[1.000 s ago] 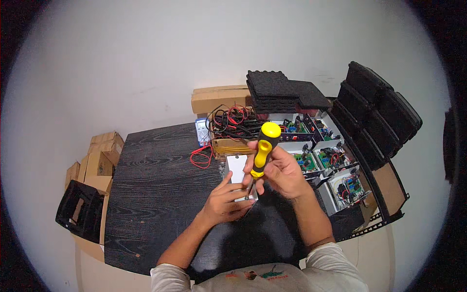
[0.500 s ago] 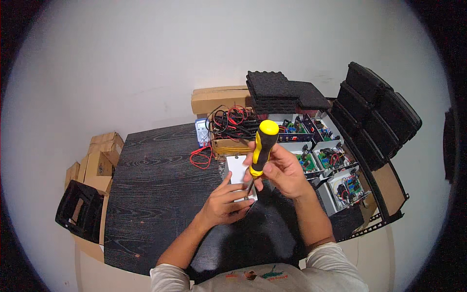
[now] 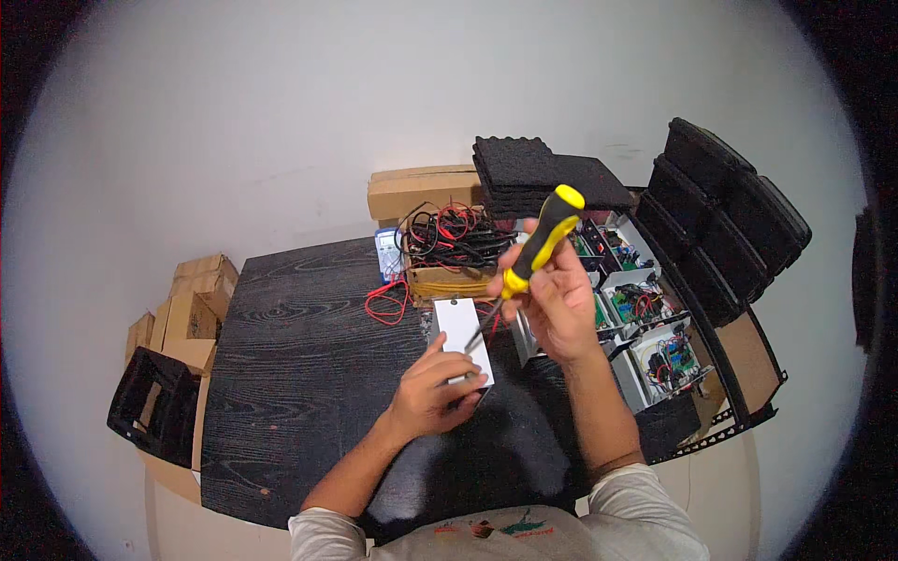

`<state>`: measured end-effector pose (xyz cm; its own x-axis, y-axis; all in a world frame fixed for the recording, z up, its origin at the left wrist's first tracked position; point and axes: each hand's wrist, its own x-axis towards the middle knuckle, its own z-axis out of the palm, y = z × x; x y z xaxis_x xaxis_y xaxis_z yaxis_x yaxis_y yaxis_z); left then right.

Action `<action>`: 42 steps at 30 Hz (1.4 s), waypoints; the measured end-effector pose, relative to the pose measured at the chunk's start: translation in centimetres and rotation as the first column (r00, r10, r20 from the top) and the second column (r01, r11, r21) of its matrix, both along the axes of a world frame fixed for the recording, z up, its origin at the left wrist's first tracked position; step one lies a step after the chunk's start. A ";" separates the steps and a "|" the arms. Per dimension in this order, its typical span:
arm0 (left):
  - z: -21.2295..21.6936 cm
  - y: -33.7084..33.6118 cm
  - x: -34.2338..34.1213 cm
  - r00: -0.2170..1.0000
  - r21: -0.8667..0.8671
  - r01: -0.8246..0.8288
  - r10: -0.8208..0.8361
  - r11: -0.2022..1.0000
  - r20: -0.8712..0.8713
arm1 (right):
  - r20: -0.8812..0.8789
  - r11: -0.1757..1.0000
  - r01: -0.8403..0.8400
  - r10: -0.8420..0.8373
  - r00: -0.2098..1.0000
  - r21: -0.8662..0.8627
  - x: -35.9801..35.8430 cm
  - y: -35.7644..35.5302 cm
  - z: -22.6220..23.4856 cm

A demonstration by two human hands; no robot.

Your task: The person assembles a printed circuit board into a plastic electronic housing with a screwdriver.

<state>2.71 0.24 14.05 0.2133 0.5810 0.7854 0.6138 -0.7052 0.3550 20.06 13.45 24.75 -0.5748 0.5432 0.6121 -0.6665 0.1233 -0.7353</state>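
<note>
A narrow white metal box (image 3: 456,323) lies on the dark table in front of me. My left hand (image 3: 428,391) is closed on its near end, fingers across the top and thumb by the near edge; whether a small part sits between the fingertips is too small to tell. My right hand (image 3: 566,313) grips a yellow-and-black screwdriver (image 3: 545,241) by the lower handle. The screwdriver is tilted, handle up and to the right. Its shaft slants down to the left, and its tip is over the box near my left fingers.
Open housings with green circuit boards (image 3: 641,301) crowd the right side. Behind the white box stand a carton of black and red cables (image 3: 454,238) and a multimeter (image 3: 389,254). Black foam (image 3: 524,173) and stacked black cases (image 3: 725,220) stand farther back. Cardboard boxes (image 3: 195,313) line the left.
My right hand has moved right and slightly up with the screwdriver, which now leans more to the right. The shaft has come away from the box's near end. My left hand stays at the box.
</note>
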 end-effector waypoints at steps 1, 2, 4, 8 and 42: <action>0.3 0.1 -0.1 0.996 0.015 -0.086 0.085 0.996 0.023 | -0.003 0.992 0.126 -0.126 0.992 0.002 -0.3 0.2 0.3; 0.6 0.4 -0.2 0.984 0.028 -0.170 0.169 0.985 0.048 | 0.003 0.984 0.178 -0.178 0.984 0.030 -0.6 0.8 0.3; 1.0 1.8 -1.6 0.963 0.024 -0.232 0.225 0.973 0.151 | 0.012 0.967 0.243 -0.244 0.970 0.074 -1.8 1.8 0.3; 0.5 6.1 -5.0 0.873 -0.194 -0.305 0.355 0.932 0.334 | 0.024 0.972 0.225 -0.227 0.974 0.064 -4.2 3.6 -0.8; -2.9 7.8 -4.7 0.722 -0.436 0.230 0.148 0.870 0.676 | 0.213 1.000 0.004 -0.010 0.977 0.028 -6.9 6.4 -1.2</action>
<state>-2.04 8.02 11.18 -0.2252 0.9066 0.3569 0.0492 -0.3553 0.9335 13.12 19.81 23.51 -0.6896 0.5325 0.4907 -0.4939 0.1497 -0.8565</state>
